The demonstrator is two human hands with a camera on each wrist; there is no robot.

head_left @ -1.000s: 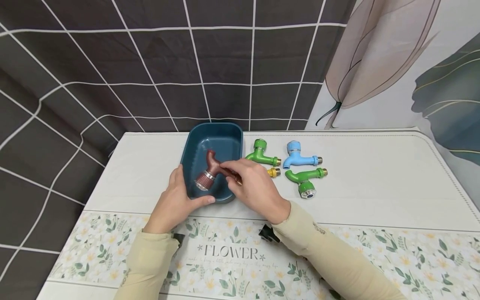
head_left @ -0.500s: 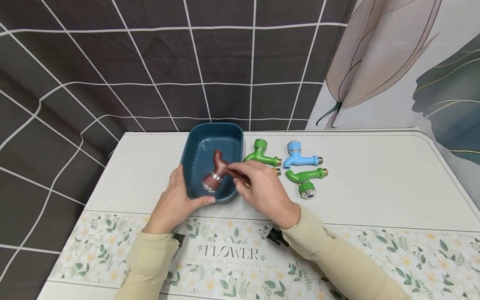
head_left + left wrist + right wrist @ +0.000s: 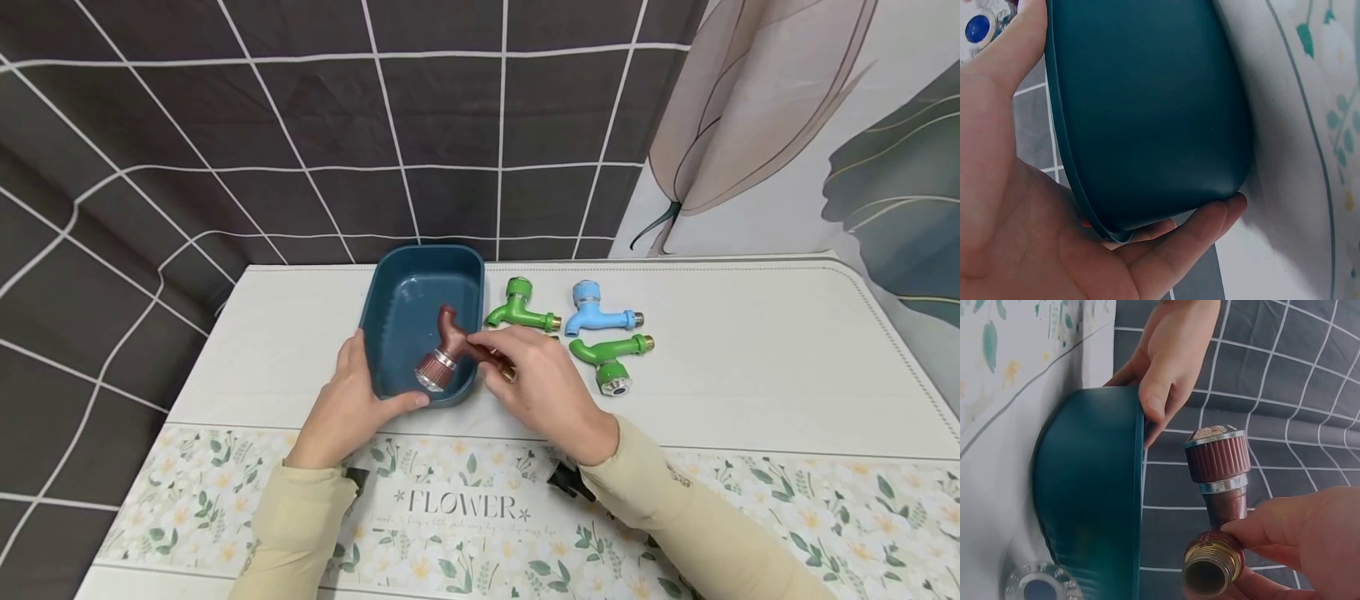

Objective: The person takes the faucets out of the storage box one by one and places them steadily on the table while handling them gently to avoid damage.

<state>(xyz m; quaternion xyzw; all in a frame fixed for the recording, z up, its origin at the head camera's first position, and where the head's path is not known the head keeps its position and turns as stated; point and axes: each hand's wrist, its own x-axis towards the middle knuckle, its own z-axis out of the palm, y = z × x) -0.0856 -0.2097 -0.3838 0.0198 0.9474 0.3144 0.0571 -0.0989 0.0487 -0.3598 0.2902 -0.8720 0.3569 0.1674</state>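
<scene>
My right hand pinches a reddish-brown tap by its inlet end, between thumb and fingers. The tap is tilted over the right side of a dark blue plastic tub, its ribbed knob toward the tub's front. In the right wrist view, the brass thread of the tap faces the camera and its knob stands above the tub's rim. My left hand grips the tub's near left corner, thumb along the front rim and fingers on the left side. In the left wrist view, fingertips reach under the tub's outer wall.
Right of the tub lie a green tap, a blue tap and another green tap. Another tap is mostly hidden behind my right hand. A dark checked curtain hangs behind the table, whose cloth is white with a flowered band.
My right hand has moved the brown tap rightward, from the middle of the tub to its right rim. The left hand keeps its grip on the tub, which stays in place.
</scene>
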